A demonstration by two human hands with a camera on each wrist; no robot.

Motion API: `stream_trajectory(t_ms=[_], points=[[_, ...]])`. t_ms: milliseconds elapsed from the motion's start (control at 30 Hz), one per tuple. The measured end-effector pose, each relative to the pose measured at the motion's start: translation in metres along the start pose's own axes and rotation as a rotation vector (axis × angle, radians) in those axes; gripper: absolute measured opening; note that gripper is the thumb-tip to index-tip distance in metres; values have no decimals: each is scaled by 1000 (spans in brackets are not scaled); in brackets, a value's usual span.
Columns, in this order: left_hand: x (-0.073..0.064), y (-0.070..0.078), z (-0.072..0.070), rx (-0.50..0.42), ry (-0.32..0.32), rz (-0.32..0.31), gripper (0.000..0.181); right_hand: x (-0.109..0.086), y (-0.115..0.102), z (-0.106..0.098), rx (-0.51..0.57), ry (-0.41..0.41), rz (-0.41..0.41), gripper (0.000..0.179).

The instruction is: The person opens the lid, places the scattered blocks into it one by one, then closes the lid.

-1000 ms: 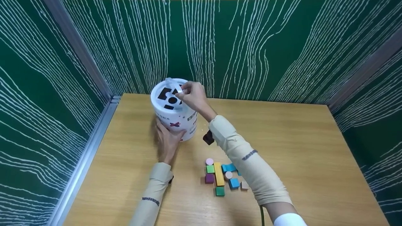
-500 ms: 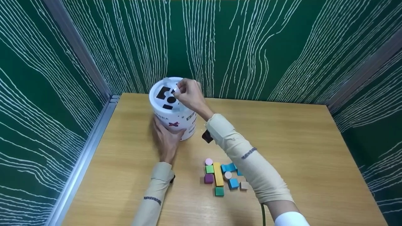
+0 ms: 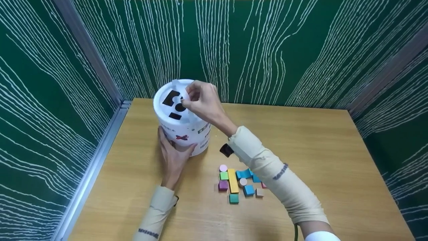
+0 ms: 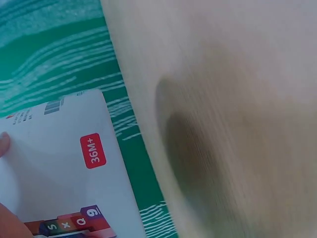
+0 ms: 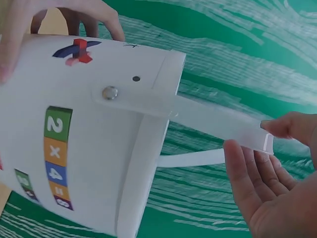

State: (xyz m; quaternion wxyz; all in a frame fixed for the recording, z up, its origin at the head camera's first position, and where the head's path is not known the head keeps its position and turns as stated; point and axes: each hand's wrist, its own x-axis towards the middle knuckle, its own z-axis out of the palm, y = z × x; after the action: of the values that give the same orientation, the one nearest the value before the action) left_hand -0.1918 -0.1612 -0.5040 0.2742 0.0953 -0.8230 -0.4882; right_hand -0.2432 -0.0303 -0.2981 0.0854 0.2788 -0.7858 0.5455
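A white cylindrical bucket [image 3: 197, 135] with printed pictures is at the back left of the table, its white lid [image 3: 159, 112] cut with shaped holes that look black. Low on the bucket's near side, my left hand [image 3: 174, 159] grips it, thumb and fingers spread around the wall. My right hand [image 3: 205, 102] is over the lid and pinches the bucket's translucent strap handle [image 5: 213, 119] between thumb and fingers. In the right wrist view the handle is raised off the lid and fastened to the wall by a metal rivet [image 5: 110, 92].
Several wooden blocks lie front centre, among them a long yellow block [image 3: 233, 180], a purple cube [image 3: 223, 185] and a blue cube [image 3: 248, 190]. My right forearm [image 3: 277, 177] overlaps some of them. Green walls with white lines [image 3: 247, 50] stand close behind the wooden table [image 3: 301, 134].
The bucket has shifted slightly left and nearer to me, with both hands moving along on it. The right hand keeps its pinch on the handle. The view has tilted a little.
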Motion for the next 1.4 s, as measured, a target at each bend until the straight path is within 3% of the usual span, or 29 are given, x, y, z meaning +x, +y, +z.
stream_trajectory(t_ms=[167,367,567,800,1133,1400], points=[[-30,7,-27,17,3,79,124,-27,-19,1,48,-27,-83,14],[-69,7,-52,26,-13,155,125,-64,-38,7,104,-55,-100,15],[-99,3,-63,16,-14,145,126,-95,-47,14,106,-62,-111,15],[-130,-4,-77,87,-13,92,128,-123,-47,29,107,-91,-79,16],[-154,-21,-83,130,-29,-2,131,-148,-34,51,86,-98,-31,17],[-159,-25,-82,120,-63,0,132,-155,-28,55,98,-62,-51,13]])
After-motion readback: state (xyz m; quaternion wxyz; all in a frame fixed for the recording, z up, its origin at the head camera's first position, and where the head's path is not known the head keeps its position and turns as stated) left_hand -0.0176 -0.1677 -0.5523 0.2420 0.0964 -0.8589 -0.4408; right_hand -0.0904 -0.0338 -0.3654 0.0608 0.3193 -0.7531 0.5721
